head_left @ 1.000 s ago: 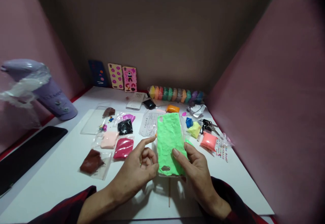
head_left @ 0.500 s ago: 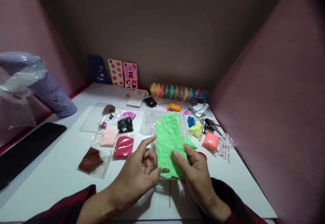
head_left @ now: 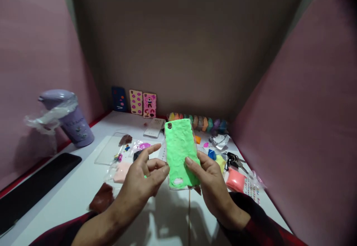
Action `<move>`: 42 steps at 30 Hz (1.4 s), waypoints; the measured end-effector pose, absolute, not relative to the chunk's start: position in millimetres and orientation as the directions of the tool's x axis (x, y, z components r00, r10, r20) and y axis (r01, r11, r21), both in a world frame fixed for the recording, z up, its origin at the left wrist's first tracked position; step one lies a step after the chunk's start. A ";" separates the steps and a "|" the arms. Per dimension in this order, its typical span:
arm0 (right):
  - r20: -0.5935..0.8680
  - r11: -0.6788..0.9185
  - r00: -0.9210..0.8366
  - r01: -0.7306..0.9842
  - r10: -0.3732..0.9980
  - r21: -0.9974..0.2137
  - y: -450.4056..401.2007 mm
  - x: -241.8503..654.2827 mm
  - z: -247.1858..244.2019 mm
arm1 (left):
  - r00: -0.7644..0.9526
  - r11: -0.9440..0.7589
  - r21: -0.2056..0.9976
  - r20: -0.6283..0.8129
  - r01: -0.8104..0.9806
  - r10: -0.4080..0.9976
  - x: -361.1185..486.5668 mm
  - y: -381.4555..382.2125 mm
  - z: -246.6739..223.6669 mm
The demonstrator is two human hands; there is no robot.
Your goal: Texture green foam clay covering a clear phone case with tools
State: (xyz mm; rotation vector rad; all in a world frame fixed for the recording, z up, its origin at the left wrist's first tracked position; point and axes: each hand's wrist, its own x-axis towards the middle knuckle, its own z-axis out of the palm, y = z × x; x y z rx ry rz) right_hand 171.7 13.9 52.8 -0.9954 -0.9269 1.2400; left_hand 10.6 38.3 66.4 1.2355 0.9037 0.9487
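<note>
A phone case [head_left: 181,153] covered in bumpy bright green clay is raised above the table, its clear rim showing along the edges. The camera hole at top left and an oval hole near the bottom are uncovered. My right hand [head_left: 213,188] grips its lower right side, thumb on the clay, other fingers behind. Fingers apart, my left hand [head_left: 142,177] is at the left edge, thumb tip beside the rim; whether it touches, I cannot tell. Below the case runs a thin stick [head_left: 189,216], its upper end hidden.
Clay packets lie around: brown [head_left: 102,197], pale pink [head_left: 121,172], coral [head_left: 236,180]. Keys [head_left: 234,160] are at right. Decorated phone cases [head_left: 136,102] lean against the back wall beside a row of coloured clays [head_left: 212,124]. At left are a purple tumbler [head_left: 75,123] and black phone [head_left: 41,186].
My hands have lifted the green case nearer and tilted it slightly. My left index finger has come away from its edge. The view has tipped upward.
</note>
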 end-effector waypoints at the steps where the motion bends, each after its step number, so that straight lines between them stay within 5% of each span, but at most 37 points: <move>1: 0.026 0.059 0.106 -0.318 0.994 -0.946 14.8 171.4 53.5 | 0.337 0.087 0.990 -0.046 -0.107 0.940 11.8 39.1 69.1; 10: 0.026 0.087 0.172 -0.360 0.985 -0.929 22.1 166.2 24.2 | 0.466 0.322 0.895 -0.152 -0.309 0.871 24.7 50.5 36.7; 17: -0.003 0.041 0.108 -0.400 0.994 -0.915 28.8 165.5 16.1 | 0.463 0.388 0.891 -0.249 -0.235 0.851 18.7 46.9 17.5; 20: 0.043 0.066 0.102 -0.231 0.994 -0.971 26.8 170.4 14.1 | 0.447 0.401 0.879 -0.260 -0.257 0.856 17.0 46.8 14.9; 22: 0.220 0.210 0.232 0.065 0.947 -0.975 21.7 174.4 11.2 | 0.436 0.404 0.872 -0.261 -0.276 0.861 16.3 48.4 12.5; 25: 0.676 0.466 0.236 0.567 0.698 -0.679 9.8 178.9 5.2 | 0.425 0.412 0.863 -0.269 -0.292 0.864 15.2 50.4 9.3; 29: 0.820 0.649 -0.109 0.673 0.562 -0.356 0.0 179.1 -0.4 | 0.413 0.409 0.874 -0.282 -0.263 0.866 13.7 49.6 9.0; 42: 0.761 0.712 -0.295 0.638 0.577 -0.293 9.4 177.6 -3.3 | 0.440 0.435 0.868 -0.303 -0.239 0.846 11.1 46.7 7.8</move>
